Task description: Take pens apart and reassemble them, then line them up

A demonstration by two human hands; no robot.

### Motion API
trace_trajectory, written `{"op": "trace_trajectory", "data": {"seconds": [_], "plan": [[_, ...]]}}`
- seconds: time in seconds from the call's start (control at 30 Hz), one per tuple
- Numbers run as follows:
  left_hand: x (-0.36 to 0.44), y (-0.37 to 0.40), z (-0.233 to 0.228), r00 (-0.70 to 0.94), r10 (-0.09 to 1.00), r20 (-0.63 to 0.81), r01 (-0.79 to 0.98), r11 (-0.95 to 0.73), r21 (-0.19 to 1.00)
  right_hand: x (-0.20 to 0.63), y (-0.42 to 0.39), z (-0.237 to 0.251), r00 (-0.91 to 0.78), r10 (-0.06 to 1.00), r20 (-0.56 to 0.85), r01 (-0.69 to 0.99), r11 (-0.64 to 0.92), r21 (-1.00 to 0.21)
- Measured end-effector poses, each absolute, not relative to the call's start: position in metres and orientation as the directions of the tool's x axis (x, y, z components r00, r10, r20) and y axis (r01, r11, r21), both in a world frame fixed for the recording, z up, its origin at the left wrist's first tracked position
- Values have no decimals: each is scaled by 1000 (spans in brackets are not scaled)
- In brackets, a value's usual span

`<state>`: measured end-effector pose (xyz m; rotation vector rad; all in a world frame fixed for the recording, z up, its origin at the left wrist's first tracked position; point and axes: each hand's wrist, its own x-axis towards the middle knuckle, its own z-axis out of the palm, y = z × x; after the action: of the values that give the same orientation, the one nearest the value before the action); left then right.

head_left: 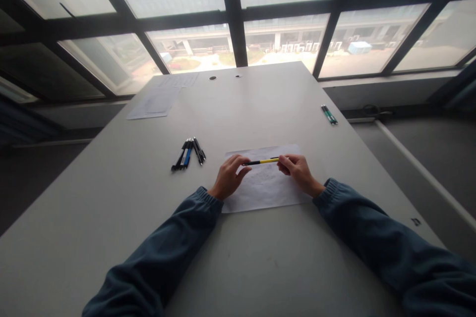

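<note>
A yellow and black pen (265,161) is held level between my two hands, above a white sheet of paper (260,193) that lies on the table. My left hand (231,174) has its fingertips and thumb around the black end of the pen. At the other end, my right hand (296,171) pinches the yellow part, where a dark clip shows. Faint marks are visible on the paper, too blurred to read. Left of my left hand lies a group of several black and blue pens (188,153).
The white table (122,198) reaches to the windows. Green pens (329,114) lie near its right edge, papers (154,101) at the far left. Two small round holes (212,78) sit near the far edge. A small dark object (415,222) is at the right edge.
</note>
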<state>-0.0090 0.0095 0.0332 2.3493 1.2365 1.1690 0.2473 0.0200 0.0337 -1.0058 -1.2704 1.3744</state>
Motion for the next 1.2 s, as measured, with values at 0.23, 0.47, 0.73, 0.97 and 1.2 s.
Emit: {"op": "trace_trajectory", "data": {"seconds": [0.23,0.47,0.73,0.97,1.2], "plan": [[-11,9,35,412,747,522,621,-649,439,248,20,32,-188,981,37,-113,16,-993],[-11,11,36,491,701,517,620,-698,358,249,20,32,-206,978,39,-122,14,-992],[-12,10,33,444,756,480,599,-649,469,252,19,32,-268,959,94,-62,81,-995],[-15,10,25,417,803,426,547,-596,588,254,20,26,-285,942,177,-17,180,-984],[-12,11,29,265,807,528,520,-580,627,254,22,31,-185,967,177,-65,168,-984]]}}
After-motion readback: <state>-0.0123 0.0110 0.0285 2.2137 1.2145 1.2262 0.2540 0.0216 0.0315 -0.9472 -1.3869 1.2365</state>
